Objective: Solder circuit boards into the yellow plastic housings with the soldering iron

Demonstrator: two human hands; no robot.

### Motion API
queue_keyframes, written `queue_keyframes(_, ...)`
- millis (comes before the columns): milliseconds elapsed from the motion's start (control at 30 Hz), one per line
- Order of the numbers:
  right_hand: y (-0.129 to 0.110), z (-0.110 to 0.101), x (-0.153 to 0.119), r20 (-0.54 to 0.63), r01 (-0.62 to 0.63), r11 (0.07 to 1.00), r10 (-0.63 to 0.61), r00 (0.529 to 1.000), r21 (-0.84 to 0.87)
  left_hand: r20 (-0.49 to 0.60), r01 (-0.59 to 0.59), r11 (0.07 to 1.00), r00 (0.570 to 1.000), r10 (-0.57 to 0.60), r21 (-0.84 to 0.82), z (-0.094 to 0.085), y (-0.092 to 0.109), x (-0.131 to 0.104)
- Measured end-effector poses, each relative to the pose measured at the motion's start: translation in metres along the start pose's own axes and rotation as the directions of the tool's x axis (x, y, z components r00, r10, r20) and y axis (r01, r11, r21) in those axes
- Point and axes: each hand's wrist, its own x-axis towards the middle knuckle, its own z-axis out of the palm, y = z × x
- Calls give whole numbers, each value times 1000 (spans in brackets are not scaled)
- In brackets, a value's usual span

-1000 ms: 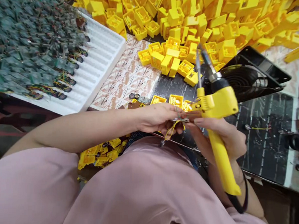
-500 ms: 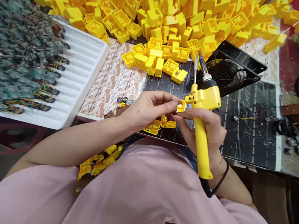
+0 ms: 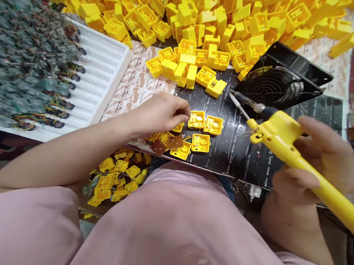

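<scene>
My right hand, blurred by motion, holds a yellow soldering gun with its metal tip pointing up and left toward the black fan. My left hand is closed, fingertips pinched together just left of an open yellow case; whatever it may hold is hidden. Right beside that case lies a second one, and a third lies below them. Nearer the table edge, brown circuit boards with thin wires rest by another yellow case piece.
A large heap of yellow cases covers the back. The black fan stands tilted at the right. On the left, a white foam tray carries many wired boards. More yellow pieces lie below the table edge.
My hands have moved apart. The right hand swung right with the soldering gun, which now tilts left. The left hand shifted slightly left and up, uncovering the yellow cases and brown boards.
</scene>
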Motion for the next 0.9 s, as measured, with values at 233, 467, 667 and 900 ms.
queue_keyframes(233, 10, 6, 0, 246, -6, 979, -44, 968, 202, 102, 96, 941, 986, -135, 323, 24, 11, 12)
queue_keyframes(467, 10, 23, 15, 339, 76, 956, -174, 924, 282, 120, 101, 910, 979, -162, 402, 22, 18, 16)
queue_keyframes(667, 10, 27, 38, 434, 192, 931, -319, 843, 312, 152, 111, 880, 968, -202, 462, 23, 21, 17)
queue_keyframes(900, 12, 27, 48, 457, 248, 912, -383, 803, 327, 132, 16, 892, 988, -85, 452, 23, 12, 18)
